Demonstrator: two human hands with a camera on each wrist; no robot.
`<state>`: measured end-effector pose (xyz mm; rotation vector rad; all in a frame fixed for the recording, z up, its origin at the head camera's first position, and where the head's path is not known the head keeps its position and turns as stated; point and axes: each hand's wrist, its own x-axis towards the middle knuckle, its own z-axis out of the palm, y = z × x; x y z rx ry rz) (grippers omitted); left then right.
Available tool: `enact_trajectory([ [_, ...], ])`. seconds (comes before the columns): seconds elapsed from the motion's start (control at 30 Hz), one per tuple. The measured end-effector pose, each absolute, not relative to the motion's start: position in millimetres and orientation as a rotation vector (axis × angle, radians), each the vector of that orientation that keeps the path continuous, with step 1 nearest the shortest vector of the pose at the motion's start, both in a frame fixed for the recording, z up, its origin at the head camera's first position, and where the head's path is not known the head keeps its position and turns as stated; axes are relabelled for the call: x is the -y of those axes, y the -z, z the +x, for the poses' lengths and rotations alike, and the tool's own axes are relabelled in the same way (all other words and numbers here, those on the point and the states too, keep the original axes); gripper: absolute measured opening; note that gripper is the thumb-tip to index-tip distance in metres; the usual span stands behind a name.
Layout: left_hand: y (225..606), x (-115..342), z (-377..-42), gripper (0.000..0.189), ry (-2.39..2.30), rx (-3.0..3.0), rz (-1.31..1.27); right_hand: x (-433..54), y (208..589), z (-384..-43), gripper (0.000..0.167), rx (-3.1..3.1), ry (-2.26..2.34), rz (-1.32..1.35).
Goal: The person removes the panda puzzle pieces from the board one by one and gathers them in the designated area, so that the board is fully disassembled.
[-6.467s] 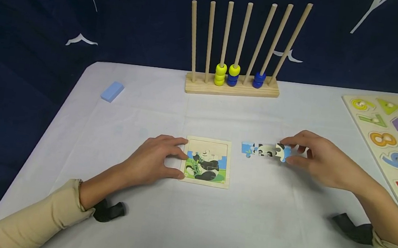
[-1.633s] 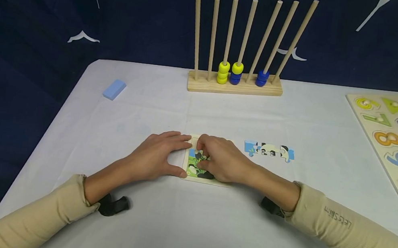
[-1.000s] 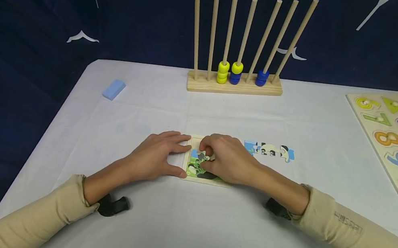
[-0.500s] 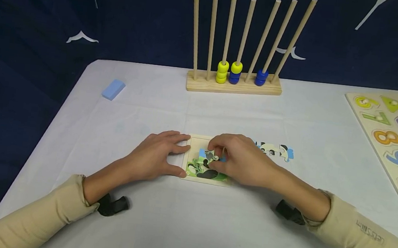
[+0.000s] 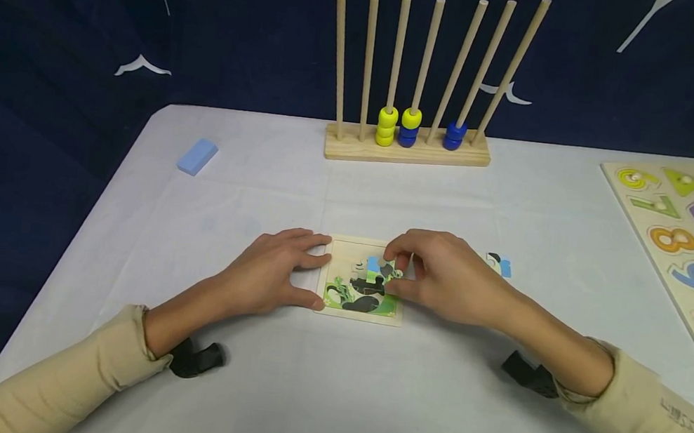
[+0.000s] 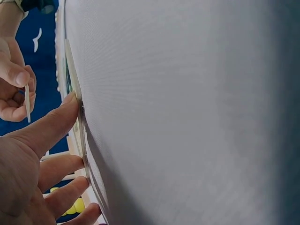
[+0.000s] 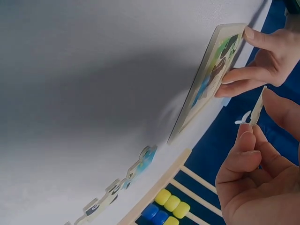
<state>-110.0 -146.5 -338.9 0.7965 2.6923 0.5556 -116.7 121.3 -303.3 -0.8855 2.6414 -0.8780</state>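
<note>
A small wooden panda jigsaw tray (image 5: 346,247) lies flat on the white table, its lower part filled with pieces. My left hand (image 5: 274,269) rests along its left edge, fingers straight and spread, thumb and fingertips touching the rim. Above the tray's right half, my right hand (image 5: 451,277) pinches a jigsaw piece (image 5: 374,267) between thumb and fingers. In the right wrist view that piece (image 7: 257,110) is seen edge-on, raised clear of the tray. Loose joined panda pieces (image 7: 111,191) lie on the table to the right; in the head view my right hand hides most of them.
Behind stands a wooden peg abacus (image 5: 407,154) with yellow and blue beads. A blue block (image 5: 197,156) lies at the back left. On the right is a number-and-shape puzzle board (image 5: 643,237). Black straps (image 5: 197,360) hang at the wrists.
My right hand has come from the loose pieces to the tray, lifted a piece out of its left side, and moved right with it. The left hand has stayed at the tray's edge.
</note>
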Motion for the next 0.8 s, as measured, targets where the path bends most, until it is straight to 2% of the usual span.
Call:
enact_trajectory([
  [0.8,338.8,146.2,-108.7,0.070,-0.568,-2.700,0.789,-158.6,314.2,-103.4,0.026,-2.675,0.879,-0.789],
])
